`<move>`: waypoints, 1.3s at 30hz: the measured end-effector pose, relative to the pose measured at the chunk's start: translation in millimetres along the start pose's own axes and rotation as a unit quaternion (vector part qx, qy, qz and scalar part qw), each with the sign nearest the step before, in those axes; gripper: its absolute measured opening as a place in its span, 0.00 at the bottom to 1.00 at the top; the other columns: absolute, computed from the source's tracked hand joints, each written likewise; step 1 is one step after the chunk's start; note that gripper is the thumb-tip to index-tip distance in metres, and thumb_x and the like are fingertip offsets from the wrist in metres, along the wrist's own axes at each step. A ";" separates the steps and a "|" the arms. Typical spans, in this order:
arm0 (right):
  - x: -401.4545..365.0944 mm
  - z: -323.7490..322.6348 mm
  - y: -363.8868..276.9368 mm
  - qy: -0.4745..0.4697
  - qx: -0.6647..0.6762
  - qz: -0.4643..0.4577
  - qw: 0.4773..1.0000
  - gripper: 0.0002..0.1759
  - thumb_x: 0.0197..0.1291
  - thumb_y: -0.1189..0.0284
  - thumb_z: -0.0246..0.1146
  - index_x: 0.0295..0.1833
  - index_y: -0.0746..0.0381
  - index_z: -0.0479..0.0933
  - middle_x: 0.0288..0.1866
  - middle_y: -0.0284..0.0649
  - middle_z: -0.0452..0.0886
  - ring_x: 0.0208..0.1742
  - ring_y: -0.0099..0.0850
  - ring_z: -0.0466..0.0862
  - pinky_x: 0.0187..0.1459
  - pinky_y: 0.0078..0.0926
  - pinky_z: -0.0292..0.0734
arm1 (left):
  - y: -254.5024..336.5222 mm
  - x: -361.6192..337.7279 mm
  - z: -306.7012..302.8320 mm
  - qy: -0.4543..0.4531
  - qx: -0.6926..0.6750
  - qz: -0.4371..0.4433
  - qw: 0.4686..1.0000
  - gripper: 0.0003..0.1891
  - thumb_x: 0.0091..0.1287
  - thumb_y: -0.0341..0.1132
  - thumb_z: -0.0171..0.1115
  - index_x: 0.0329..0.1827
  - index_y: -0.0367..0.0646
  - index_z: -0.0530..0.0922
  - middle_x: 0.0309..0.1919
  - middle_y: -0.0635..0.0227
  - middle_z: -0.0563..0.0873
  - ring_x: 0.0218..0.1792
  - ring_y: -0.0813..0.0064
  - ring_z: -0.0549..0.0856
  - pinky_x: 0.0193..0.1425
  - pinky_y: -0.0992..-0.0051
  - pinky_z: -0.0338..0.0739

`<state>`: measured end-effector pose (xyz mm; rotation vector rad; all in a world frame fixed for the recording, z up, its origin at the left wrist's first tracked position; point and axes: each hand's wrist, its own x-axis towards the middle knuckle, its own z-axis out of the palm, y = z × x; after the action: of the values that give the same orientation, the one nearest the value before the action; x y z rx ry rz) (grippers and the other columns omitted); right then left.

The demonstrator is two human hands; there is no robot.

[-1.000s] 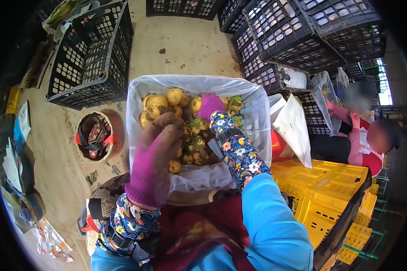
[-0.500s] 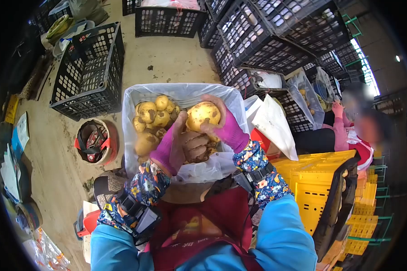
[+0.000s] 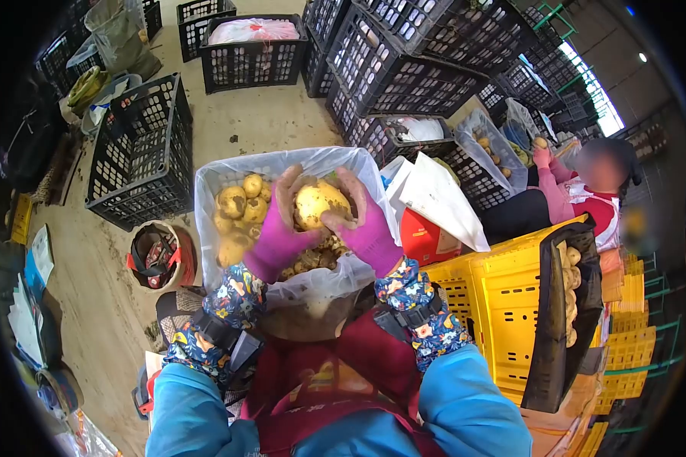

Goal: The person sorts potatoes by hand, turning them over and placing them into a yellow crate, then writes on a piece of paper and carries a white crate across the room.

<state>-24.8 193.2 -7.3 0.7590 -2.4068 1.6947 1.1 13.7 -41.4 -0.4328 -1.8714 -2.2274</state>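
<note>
Left hand (image 3: 282,228) and right hand (image 3: 370,228) are up together, and there's the potato (image 3: 320,206) caught between them, big, yellow and smeared with dirt! The left hand cups it from one side, muddied fingers curled; the right hand grips from the other, thumb pressed across its lower face. Both wear purple gloves, and they're right over the plastic-lined crate (image 3: 297,158), where more potatoes (image 3: 232,202) lie heaped at the left. Behind the gloves come flowered sleeves (image 3: 408,293). Out to the left now: a bucket (image 3: 189,259) with red and black straps stands near the lined crate, and beyond it a black crate (image 3: 156,194) sits on the floor (image 3: 240,114). Swing right: a white sheet (image 3: 446,202) beside a red package (image 3: 428,238), then a yellow crate (image 3: 507,320). Farther right, another person (image 3: 568,198) in pink sleeves holds something round, too small to name. And stacked crates (image 3: 404,76) rise at the back!
</note>
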 end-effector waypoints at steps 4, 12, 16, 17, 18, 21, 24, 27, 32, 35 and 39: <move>11.2 -7.0 -3.9 0.026 0.029 0.177 0.983 0.20 0.70 0.68 0.60 0.63 0.66 0.77 0.52 0.44 0.86 0.48 0.33 0.85 0.57 0.29 0.76 | 3.9 -1.3 -0.8 -0.004 -0.111 -0.049 0.993 0.57 0.45 0.25 0.77 0.78 0.35 0.49 0.73 0.55 0.62 0.74 0.60 0.65 0.76 0.64 0.64; 1.2 -3.7 15.3 -0.024 0.233 0.185 0.954 0.34 0.72 0.61 0.60 0.78 0.59 0.59 0.70 0.42 0.71 0.62 0.33 0.78 0.58 0.28 0.77 | 12.2 5.1 -9.6 -0.014 -0.081 -0.028 0.996 0.52 0.54 0.27 0.71 0.79 0.34 0.47 0.75 0.53 0.61 0.75 0.62 0.63 0.76 0.67 0.62; -5.2 12.2 -12.1 -0.059 0.382 0.253 0.887 0.40 0.65 0.64 0.68 0.78 0.61 0.60 0.70 0.41 0.71 0.62 0.29 0.79 0.55 0.21 0.79 | 39.5 5.8 -0.1 0.023 -0.073 -0.079 0.994 0.37 0.65 0.35 0.62 0.75 0.33 0.57 0.69 0.51 0.70 0.71 0.61 0.69 0.74 0.66 0.65; -7.4 17.1 -11.0 -0.051 0.324 0.229 0.916 0.40 0.63 0.66 0.70 0.77 0.62 0.61 0.69 0.41 0.72 0.61 0.28 0.79 0.55 0.21 0.79 | 35.8 5.1 -1.7 0.039 -0.050 -0.088 0.994 0.33 0.68 0.36 0.61 0.73 0.32 0.60 0.67 0.51 0.73 0.69 0.61 0.71 0.72 0.65 0.67; -11.1 21.2 -9.6 -0.042 0.264 0.205 0.942 0.40 0.61 0.67 0.72 0.76 0.63 0.62 0.68 0.40 0.73 0.60 0.27 0.80 0.54 0.20 0.79 | 31.3 3.7 -2.0 0.052 -0.029 -0.097 0.993 0.29 0.71 0.36 0.59 0.71 0.32 0.63 0.65 0.51 0.75 0.67 0.60 0.74 0.71 0.63 0.69; -22.3 25.7 4.9 -0.020 0.065 0.029 0.997 0.41 0.55 0.72 0.75 0.74 0.62 0.66 0.62 0.38 0.78 0.55 0.26 0.81 0.52 0.18 0.79 | 9.2 3.7 -9.9 0.072 -0.181 -0.148 0.970 0.22 0.73 0.34 0.51 0.67 0.32 0.68 0.58 0.54 0.81 0.57 0.66 0.82 0.61 0.71 0.77; -41.1 10.2 -22.8 -0.023 0.375 0.261 0.889 0.38 0.61 0.62 0.71 0.73 0.61 0.65 0.61 0.42 0.78 0.56 0.29 0.82 0.47 0.23 0.82 | 14.4 7.6 -7.0 0.076 -0.019 -0.095 0.992 0.17 0.76 0.35 0.49 0.63 0.36 0.73 0.51 0.58 0.84 0.50 0.67 0.85 0.56 0.72 0.80; -62.1 -43.3 -19.4 0.015 0.648 0.258 0.717 0.37 0.66 0.47 0.61 0.73 0.56 0.66 0.63 0.48 0.77 0.57 0.39 0.81 0.45 0.35 0.85 | 25.4 11.1 -9.5 0.184 -0.175 -0.228 0.940 0.17 0.77 0.37 0.50 0.63 0.38 0.74 0.49 0.59 0.85 0.48 0.65 0.86 0.55 0.71 0.81; -83.4 -216.0 -122.1 0.105 0.772 -0.038 0.626 0.18 0.66 0.64 0.62 0.60 0.53 0.75 0.53 0.36 0.81 0.45 0.25 0.81 0.38 0.23 0.73 | 18.4 2.0 -44.4 0.209 -0.188 -0.243 0.928 0.27 0.77 0.52 0.50 0.69 0.40 0.70 0.58 0.55 0.81 0.59 0.62 0.81 0.63 0.66 0.75; -83.3 -270.9 -97.7 0.021 0.736 -0.131 0.663 0.14 0.70 0.66 0.57 0.58 0.53 0.79 0.39 0.24 0.81 0.37 0.20 0.78 0.37 0.21 0.70 | 16.4 -3.2 -54.8 0.202 -0.261 -0.263 0.906 0.33 0.77 0.58 0.47 0.71 0.38 0.67 0.63 0.53 0.79 0.64 0.60 0.77 0.67 0.64 0.70; -26.1 -173.4 -58.8 0.128 0.463 0.090 0.872 0.25 0.74 0.68 0.55 0.73 0.58 0.66 0.31 0.26 0.75 0.33 0.18 0.73 0.39 0.22 0.70 | 32.7 -0.1 -48.5 0.256 -0.190 -0.248 0.915 0.30 0.77 0.51 0.51 0.72 0.36 0.65 0.62 0.54 0.79 0.61 0.61 0.79 0.66 0.65 0.72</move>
<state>-9.8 344.0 98.6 0.3123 -1.4243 2.8278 7.5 -39.8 -18.8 0.6041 -1.3714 -2.6733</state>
